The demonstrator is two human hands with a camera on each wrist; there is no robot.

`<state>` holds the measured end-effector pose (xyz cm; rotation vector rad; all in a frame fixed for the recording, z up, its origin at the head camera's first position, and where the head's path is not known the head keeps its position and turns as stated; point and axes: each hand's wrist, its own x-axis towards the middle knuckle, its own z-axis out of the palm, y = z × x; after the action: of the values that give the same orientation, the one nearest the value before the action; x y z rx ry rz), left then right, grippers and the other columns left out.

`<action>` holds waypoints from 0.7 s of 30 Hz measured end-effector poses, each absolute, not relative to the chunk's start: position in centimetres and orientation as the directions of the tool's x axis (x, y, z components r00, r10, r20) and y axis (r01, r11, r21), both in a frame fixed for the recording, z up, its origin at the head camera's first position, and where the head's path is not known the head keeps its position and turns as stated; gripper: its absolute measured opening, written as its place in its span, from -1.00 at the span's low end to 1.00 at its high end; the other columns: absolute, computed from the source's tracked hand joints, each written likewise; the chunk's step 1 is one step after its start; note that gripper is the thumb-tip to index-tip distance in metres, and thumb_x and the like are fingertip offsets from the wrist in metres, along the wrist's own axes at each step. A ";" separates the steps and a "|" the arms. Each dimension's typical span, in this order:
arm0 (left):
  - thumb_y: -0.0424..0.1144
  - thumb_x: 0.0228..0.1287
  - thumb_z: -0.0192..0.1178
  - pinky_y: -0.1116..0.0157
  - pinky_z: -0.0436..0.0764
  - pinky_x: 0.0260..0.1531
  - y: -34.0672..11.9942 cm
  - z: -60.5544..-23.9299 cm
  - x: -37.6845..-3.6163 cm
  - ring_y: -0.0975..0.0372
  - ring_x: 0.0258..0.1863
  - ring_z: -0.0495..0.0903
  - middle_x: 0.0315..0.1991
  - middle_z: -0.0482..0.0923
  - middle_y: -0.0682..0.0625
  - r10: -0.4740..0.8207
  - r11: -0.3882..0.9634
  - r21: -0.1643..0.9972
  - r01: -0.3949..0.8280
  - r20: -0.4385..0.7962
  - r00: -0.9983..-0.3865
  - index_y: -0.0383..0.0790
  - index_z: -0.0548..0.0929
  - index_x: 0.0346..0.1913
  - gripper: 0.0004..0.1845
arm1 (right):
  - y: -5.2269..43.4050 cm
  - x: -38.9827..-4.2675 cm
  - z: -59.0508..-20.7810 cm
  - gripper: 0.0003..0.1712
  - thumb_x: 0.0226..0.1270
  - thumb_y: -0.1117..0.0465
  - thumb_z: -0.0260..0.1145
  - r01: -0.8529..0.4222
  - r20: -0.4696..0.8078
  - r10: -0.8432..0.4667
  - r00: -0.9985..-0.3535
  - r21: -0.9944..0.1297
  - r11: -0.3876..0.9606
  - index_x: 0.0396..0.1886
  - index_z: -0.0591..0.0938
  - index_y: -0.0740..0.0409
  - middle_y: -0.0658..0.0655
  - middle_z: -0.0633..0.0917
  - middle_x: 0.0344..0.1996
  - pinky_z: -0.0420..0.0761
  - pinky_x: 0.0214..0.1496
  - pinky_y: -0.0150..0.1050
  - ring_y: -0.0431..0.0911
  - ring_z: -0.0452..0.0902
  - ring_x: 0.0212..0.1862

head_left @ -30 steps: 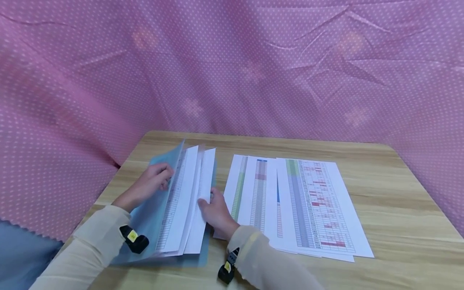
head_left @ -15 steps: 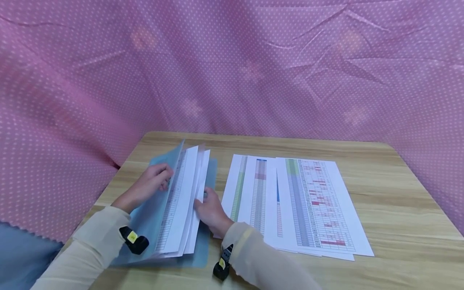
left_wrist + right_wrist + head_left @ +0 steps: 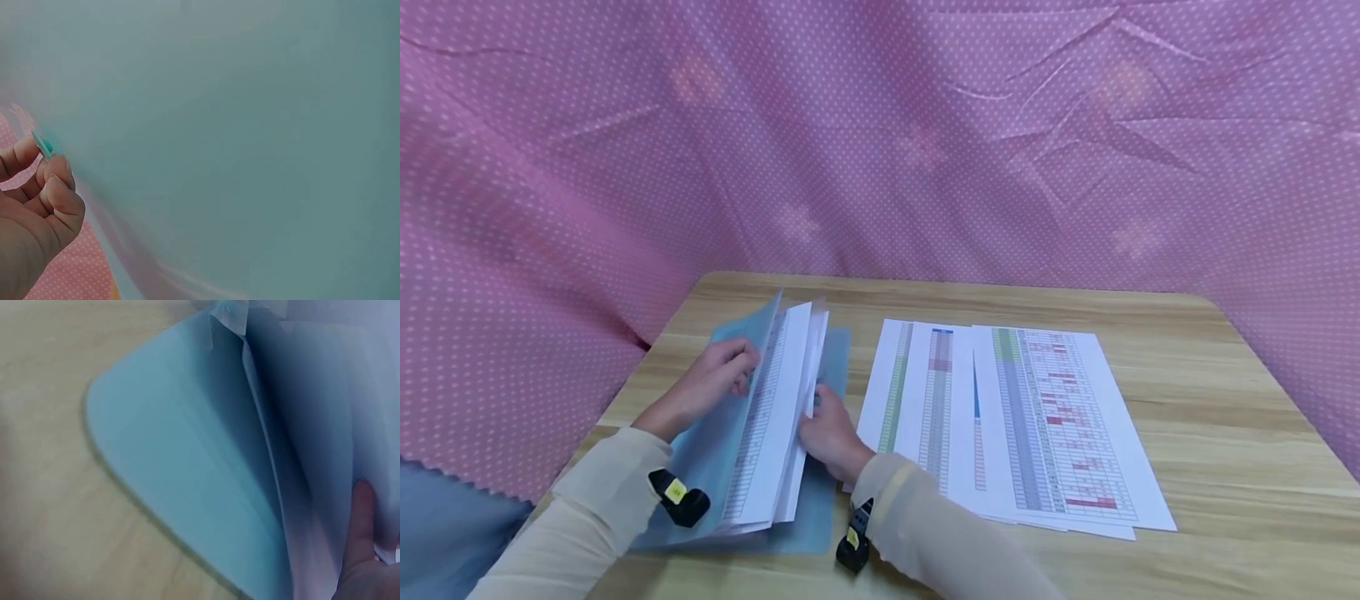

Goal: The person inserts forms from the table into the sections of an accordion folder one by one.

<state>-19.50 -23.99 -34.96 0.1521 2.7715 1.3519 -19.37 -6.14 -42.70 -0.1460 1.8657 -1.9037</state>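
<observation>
A translucent blue plastic document folder (image 3: pixel 823 508) stands propped open at the left of the table, with printed white sheets (image 3: pixel 777 417) upright between its covers. My left hand (image 3: pixel 718 375) holds the raised front cover by its edge. Up close in the left wrist view, curled fingers pinch a small teal snap button (image 3: pixel 45 147) at that edge. On the folder's other side, my right hand (image 3: pixel 833 433) grips the right edge of the sheets. The right wrist view shows one finger (image 3: pixel 360 525) lying along the paper; the other fingers are mostly hidden.
Right of the folder, several printed sheets (image 3: pixel 1067 433) with coloured tables lie overlapping on the wooden table (image 3: pixel 1232 433). A pink dotted cloth (image 3: pixel 880 150) hangs behind and at both sides. Each wrist wears a black camera.
My right hand has moved left with the sheets' edge, closing them together and baring more of the folder's back cover. The left hand stays in place on the front cover.
</observation>
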 end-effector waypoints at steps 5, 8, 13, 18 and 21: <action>-0.11 0.43 -0.13 0.23 0.42 -0.31 -23.8 -34.8 -19.6 0.11 -0.43 0.44 -0.42 0.36 -0.12 0.120 0.607 0.791 0.071 -0.003 -0.993 -0.30 0.41 -0.31 -0.70 | -6.1 -19.5 -42.5 -0.42 0.36 0.32 0.09 0.249 -0.240 -0.414 -0.878 -0.968 0.033 0.34 0.21 0.07 0.11 0.59 -0.02 0.57 -0.02 -0.03 0.00 0.59 -0.02; -0.11 0.43 -0.14 0.22 0.42 -0.30 -23.7 -34.6 -19.5 0.10 -0.42 0.44 -0.41 0.36 -0.12 0.119 0.610 0.790 0.070 -0.003 -0.993 -0.29 0.41 -0.31 -0.70 | -6.2 -19.5 -42.4 -0.38 0.33 0.34 0.11 0.237 -0.230 -0.416 -0.880 -0.971 0.037 0.36 0.19 0.08 0.10 0.58 -0.03 0.57 -0.01 -0.03 -0.01 0.58 -0.02; -0.10 0.43 -0.14 0.22 0.42 -0.29 -23.6 -34.4 -19.5 0.10 -0.41 0.44 -0.39 0.35 -0.12 0.121 0.609 0.790 0.072 -0.003 -0.993 -0.28 0.40 -0.32 -0.70 | -6.4 -19.6 -42.4 -0.37 0.30 0.34 0.16 0.205 -0.204 -0.416 -0.886 -0.978 0.044 0.34 0.23 0.03 0.04 0.58 -0.05 0.55 0.01 -0.03 -0.03 0.58 -0.02; -0.13 0.43 -0.15 0.25 0.41 -0.35 -24.0 -34.1 -19.4 0.13 -0.43 0.40 -0.42 0.30 -0.12 0.133 0.581 0.810 0.084 0.008 -0.991 -0.28 0.37 -0.34 -0.72 | -6.8 -19.5 -42.3 -0.39 0.25 0.36 0.20 0.180 -0.186 -0.403 -0.896 -0.982 0.054 0.28 0.29 -0.01 0.00 0.58 -0.06 0.55 0.01 -0.03 -0.04 0.57 -0.02; -0.16 0.45 -0.15 0.27 0.42 -0.38 -24.4 -34.0 -19.3 0.15 -0.46 0.38 -0.45 0.28 -0.11 0.151 0.554 0.828 0.090 0.007 -0.989 -0.30 0.35 -0.35 -0.72 | -7.0 -19.4 -42.3 -0.42 0.23 0.31 0.26 0.187 -0.194 -0.398 -0.897 -0.981 0.058 0.23 0.33 -0.05 -0.01 0.58 -0.06 0.55 0.01 0.00 -0.03 0.57 -0.01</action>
<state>-19.32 -24.44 -34.03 0.2106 2.7114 1.4388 -19.42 -6.98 -42.35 -0.2107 1.9283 -1.8923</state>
